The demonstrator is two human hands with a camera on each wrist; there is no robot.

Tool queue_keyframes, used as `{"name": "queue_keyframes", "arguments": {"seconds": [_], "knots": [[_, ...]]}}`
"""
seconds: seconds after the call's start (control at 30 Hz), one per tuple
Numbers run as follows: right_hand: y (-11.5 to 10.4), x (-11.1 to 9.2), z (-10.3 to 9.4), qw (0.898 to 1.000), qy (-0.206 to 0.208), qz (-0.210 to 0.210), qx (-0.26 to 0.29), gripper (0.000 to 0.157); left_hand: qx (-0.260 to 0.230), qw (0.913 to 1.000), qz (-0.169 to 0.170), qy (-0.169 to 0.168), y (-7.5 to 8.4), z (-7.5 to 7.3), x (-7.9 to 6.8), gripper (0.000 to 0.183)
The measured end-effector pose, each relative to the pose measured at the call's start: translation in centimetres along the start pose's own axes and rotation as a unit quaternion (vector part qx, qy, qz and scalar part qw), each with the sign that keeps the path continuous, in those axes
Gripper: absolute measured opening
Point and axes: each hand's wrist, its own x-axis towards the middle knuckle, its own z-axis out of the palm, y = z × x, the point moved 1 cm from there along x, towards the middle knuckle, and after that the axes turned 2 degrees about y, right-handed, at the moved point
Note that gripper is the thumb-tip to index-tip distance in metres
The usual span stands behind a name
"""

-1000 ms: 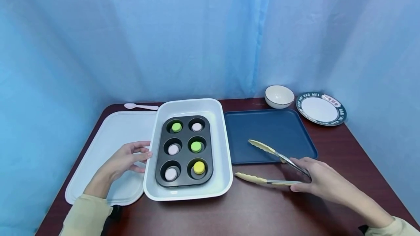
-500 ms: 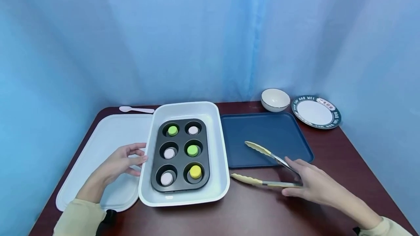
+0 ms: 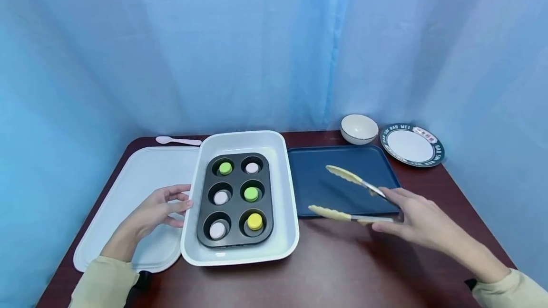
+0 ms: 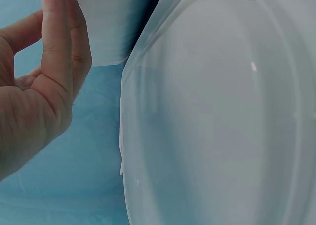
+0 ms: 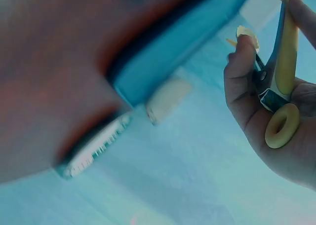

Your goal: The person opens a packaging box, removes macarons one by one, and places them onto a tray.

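Your reddish-brown worktop (image 3: 325, 270)

At left you have a flat white tray (image 3: 132, 187), its right edge hidden by a deep white tray (image 3: 282, 203); a pale spoon (image 3: 178, 141) lies far left. Right of centre sits a blue tray (image 3: 310, 175), a bowl (image 3: 359, 129) by its far edge, a green-rimmed plate (image 3: 412, 146) far right.

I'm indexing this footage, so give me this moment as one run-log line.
left hand: at side of white bin | right hand: holds tongs, tips apart | muffin pan: in bin, one round piece per cup

The muffin pan (image 3: 236, 195) lies open above, ringed by a white bin (image 3: 285, 203).
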Motion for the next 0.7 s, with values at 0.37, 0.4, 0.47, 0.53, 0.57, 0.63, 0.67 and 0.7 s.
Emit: {"name": "queue_keyframes", "arguments": {"seconds": [0.37, 0.4, 0.47, 0.53, 0.57, 0.63, 0.67, 0.7], "knots": [[-4.0, 3.8, -3.8, 0.987, 0.065, -0.149, -0.011, 0.062, 0.003, 1.0000, -0.002, 0.004, 0.2, -0.1, -0.2, 0.069], [-4.7, 4.3, -3.8, 0.984, 0.060, -0.167, -0.011, 0.060, 0.001, 1.0000, 0.000, 0.003, 0.2, -0.1, -0.2, 0.069], [-5.9, 5.1, -3.6, 0.979, 0.045, -0.198, -0.016, 0.058, 0.000, 1.0000, 0.003, 0.001, 0.1, -0.1, -0.1, 0.069], [-7.1, 5.9, -3.2, 0.973, 0.026, -0.227, -0.023, 0.057, -0.002, 1.0000, 0.003, 0.000, 0.1, 0.0, -0.1, 0.070], [-7.7, 6.2, -3.0, 0.970, 0.015, -0.239, -0.028, 0.056, -0.001, 1.0000, 0.002, 0.001, 0.1, 0.0, 0.0, 0.070], [-8.7, 6.9, -2.5, 0.966, -0.007, -0.254, -0.039, 0.056, 0.000, 1.0000, -0.001, 0.001, 0.1, 0.0, 0.0, 0.071], [-9.2, 7.2, -2.3, 0.965, -0.020, -0.258, -0.041, 0.055, -0.001, 1.0000, -0.001, 0.001, 0.0, 0.0, 0.0, 0.071], [-9.6, 7.6, -2.2, 0.964, -0.029, -0.260, -0.043, 0.055, -0.002, 1.0000, -0.002, 0.001, 0.0, 0.0, 0.0, 0.071]]}}
